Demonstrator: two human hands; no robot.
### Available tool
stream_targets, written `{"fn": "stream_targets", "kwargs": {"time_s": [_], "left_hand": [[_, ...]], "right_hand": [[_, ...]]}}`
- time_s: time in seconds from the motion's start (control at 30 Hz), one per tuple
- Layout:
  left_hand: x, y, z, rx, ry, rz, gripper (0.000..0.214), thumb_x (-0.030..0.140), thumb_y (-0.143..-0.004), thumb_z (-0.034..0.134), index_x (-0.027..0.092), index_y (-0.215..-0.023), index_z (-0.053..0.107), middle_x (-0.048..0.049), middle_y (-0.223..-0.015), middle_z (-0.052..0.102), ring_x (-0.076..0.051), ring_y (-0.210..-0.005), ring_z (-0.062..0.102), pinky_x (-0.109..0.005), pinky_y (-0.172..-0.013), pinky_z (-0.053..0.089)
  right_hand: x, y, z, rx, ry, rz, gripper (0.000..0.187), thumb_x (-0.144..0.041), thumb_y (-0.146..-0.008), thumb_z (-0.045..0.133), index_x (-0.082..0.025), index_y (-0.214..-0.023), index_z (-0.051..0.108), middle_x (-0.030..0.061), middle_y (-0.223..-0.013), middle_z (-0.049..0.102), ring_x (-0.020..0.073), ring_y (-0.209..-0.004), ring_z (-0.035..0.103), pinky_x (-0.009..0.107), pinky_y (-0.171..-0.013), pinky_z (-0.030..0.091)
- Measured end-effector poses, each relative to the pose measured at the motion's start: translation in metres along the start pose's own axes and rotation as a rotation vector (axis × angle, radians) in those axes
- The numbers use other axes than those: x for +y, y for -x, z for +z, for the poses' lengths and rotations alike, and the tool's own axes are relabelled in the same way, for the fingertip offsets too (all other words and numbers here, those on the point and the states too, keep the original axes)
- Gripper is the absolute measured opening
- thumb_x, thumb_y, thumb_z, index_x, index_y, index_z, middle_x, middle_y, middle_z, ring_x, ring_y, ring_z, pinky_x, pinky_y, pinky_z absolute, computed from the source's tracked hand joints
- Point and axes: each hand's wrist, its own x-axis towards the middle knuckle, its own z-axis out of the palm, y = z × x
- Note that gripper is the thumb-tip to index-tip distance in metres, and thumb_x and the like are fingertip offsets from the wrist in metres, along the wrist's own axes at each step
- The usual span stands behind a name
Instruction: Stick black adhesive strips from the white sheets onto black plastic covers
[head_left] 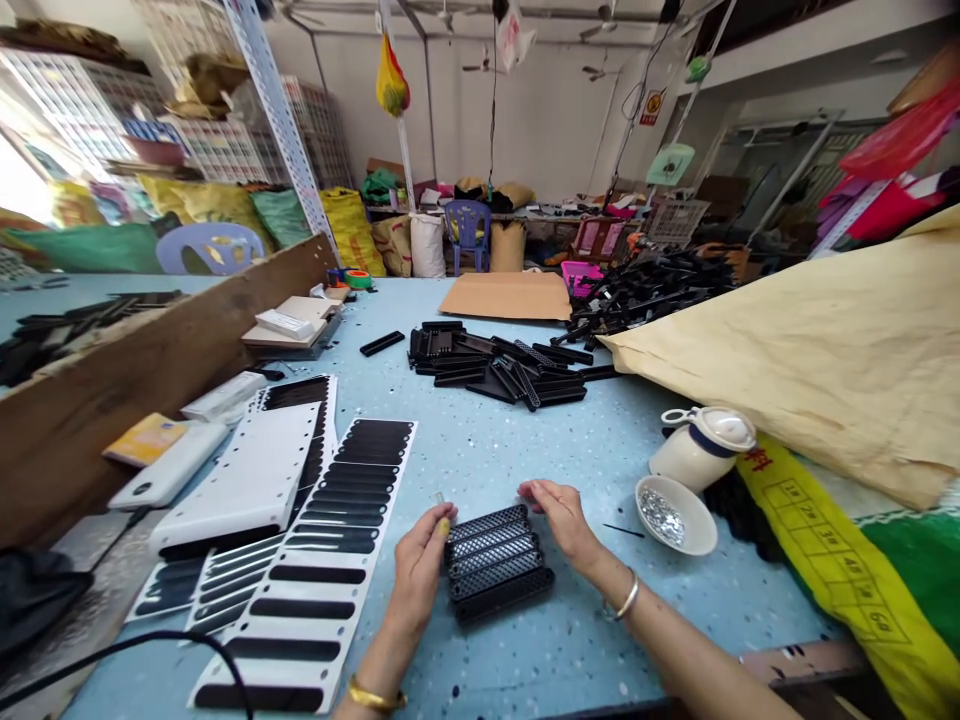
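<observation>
Several black strips with a mesh pattern (pixel 495 545) lie side by side as a block on the blue table, a plainer black strip along its near edge. At the left end of this block is my left hand (pixel 421 560), its fingers closed and a yellow patch on the thumb. A small pale sliver shows above its fingertips; I cannot make out what it is. My right hand (pixel 561 515) is just off the block's far right corner, fingers bent and pressed together. Whatever it may pinch is too small to tell.
White sheets of black adhesive strips (pixel 307 590) lie at left. A heap of black strips (pixel 499 365) is farther back. To the right stand a bowl of small shiny pieces (pixel 694 535) and a lidded mug (pixel 697 450). A wooden board (pixel 172 340) edges the left side.
</observation>
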Motion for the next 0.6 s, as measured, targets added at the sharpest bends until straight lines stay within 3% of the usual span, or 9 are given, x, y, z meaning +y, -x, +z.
{"fn": "stream_targets", "kwargs": {"time_s": [0.07, 0.17, 0.4, 0.6], "left_hand": [[-0.005, 0.009, 0.007, 0.073, 0.046, -0.016, 0.051, 0.049, -0.091, 0.045, 0.015, -0.122, 0.065, -0.0125, -0.130, 0.067, -0.029, -0.125, 0.059, -0.045, -0.110, 0.044], [-0.009, 0.020, 0.020, 0.143, 0.090, -0.014, 0.051, 0.048, -0.091, 0.047, 0.015, -0.128, 0.062, -0.0126, -0.139, 0.061, -0.029, -0.133, 0.052, -0.047, -0.115, 0.038], [-0.002, 0.018, 0.030, 0.074, 0.077, 0.008, 0.050, 0.055, -0.090, 0.047, 0.015, -0.109, 0.071, -0.0134, -0.117, 0.073, -0.033, -0.116, 0.064, -0.048, -0.103, 0.048], [-0.001, 0.013, 0.030, 0.043, 0.080, 0.019, 0.051, 0.058, -0.085, 0.050, 0.016, -0.102, 0.073, -0.0125, -0.112, 0.074, -0.033, -0.113, 0.064, -0.047, -0.103, 0.048]], "right_hand": [[-0.001, 0.006, 0.005, 0.076, -0.041, 0.020, 0.067, -0.066, -0.094, 0.034, -0.013, -0.092, 0.075, 0.0148, -0.092, 0.076, 0.0256, -0.086, 0.071, 0.035, -0.072, 0.055], [-0.003, 0.022, 0.013, 0.128, -0.058, 0.019, 0.062, -0.064, -0.095, 0.036, -0.016, -0.092, 0.075, 0.0129, -0.094, 0.076, 0.0252, -0.091, 0.070, 0.036, -0.082, 0.053], [-0.003, 0.058, 0.016, 0.241, -0.018, 0.020, 0.050, -0.055, -0.098, 0.037, -0.020, -0.092, 0.073, 0.0074, -0.094, 0.075, 0.0226, -0.091, 0.067, 0.032, -0.084, 0.050], [-0.003, 0.054, 0.016, 0.280, 0.037, 0.012, 0.050, -0.054, -0.097, 0.039, -0.020, -0.082, 0.072, 0.0050, -0.076, 0.072, 0.0203, -0.074, 0.066, 0.028, -0.070, 0.050]]}}
